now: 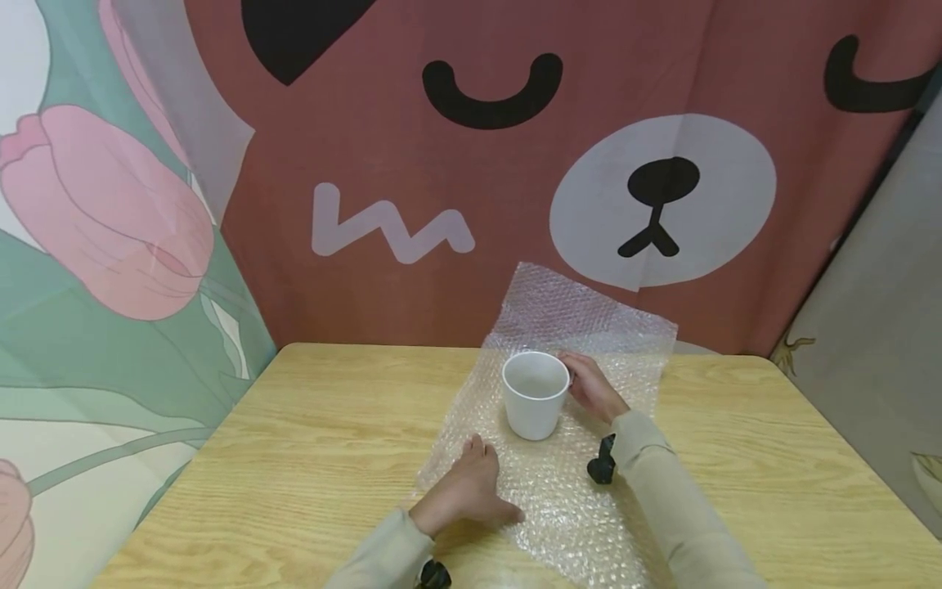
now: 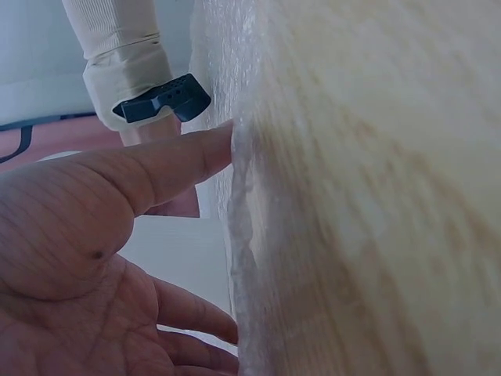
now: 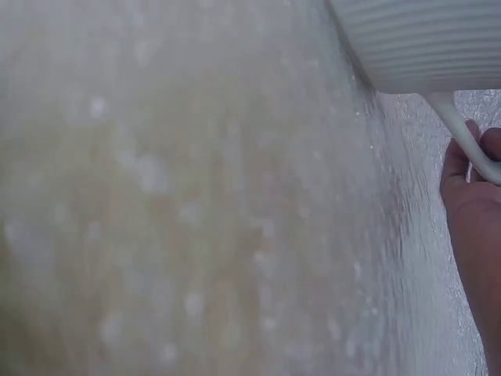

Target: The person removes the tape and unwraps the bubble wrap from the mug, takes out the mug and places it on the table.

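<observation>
A white mug (image 1: 533, 413) stands upright on a sheet of clear bubble wrap (image 1: 574, 519). My right hand (image 1: 591, 387) holds the mug by its handle, which points to the right. In the right wrist view, fingers (image 3: 456, 160) are curled at the handle (image 3: 454, 125), and the ribbed side of the mug shows above. To the near left of the mug, my left hand (image 1: 471, 488) rests on the left edge of the wrap, thumb spread from the fingers. The left wrist view shows its thumb (image 2: 184, 160) extended with the tip at the wrap's edge (image 2: 244, 227).
Beneath the wrap is a light wooden table (image 1: 331, 442). The wrap's far end leans up against a bear-print curtain (image 1: 397, 303) behind the table. A floral cloth (image 1: 110, 343) hangs at the left and a grey one (image 1: 868, 327) at the right.
</observation>
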The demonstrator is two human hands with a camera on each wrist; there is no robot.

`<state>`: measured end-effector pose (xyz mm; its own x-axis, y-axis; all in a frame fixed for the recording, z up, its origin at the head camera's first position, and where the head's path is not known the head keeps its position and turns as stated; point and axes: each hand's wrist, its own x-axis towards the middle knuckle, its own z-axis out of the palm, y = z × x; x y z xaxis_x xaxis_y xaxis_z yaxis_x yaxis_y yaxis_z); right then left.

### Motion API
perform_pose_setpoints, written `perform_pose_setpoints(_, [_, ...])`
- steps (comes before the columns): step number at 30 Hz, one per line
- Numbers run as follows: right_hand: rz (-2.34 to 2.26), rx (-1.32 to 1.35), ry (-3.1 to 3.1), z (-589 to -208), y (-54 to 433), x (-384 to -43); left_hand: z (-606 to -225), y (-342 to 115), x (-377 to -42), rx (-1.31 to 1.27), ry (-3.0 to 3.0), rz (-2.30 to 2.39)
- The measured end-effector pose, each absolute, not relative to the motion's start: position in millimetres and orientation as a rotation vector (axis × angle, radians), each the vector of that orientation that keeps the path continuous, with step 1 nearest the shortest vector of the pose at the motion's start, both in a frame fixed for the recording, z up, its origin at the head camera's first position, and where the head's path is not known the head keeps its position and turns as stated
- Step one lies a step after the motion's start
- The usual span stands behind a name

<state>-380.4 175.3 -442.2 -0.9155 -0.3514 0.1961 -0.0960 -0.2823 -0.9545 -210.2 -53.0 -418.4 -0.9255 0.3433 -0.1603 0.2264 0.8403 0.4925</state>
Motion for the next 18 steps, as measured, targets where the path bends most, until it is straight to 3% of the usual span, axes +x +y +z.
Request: perform_pose_setpoints(18, [-2.320,-0.838,1.694,-449.1,179.9,-381.6,-419.1,-53.5,-209.8,0.438,2.785,0.690])
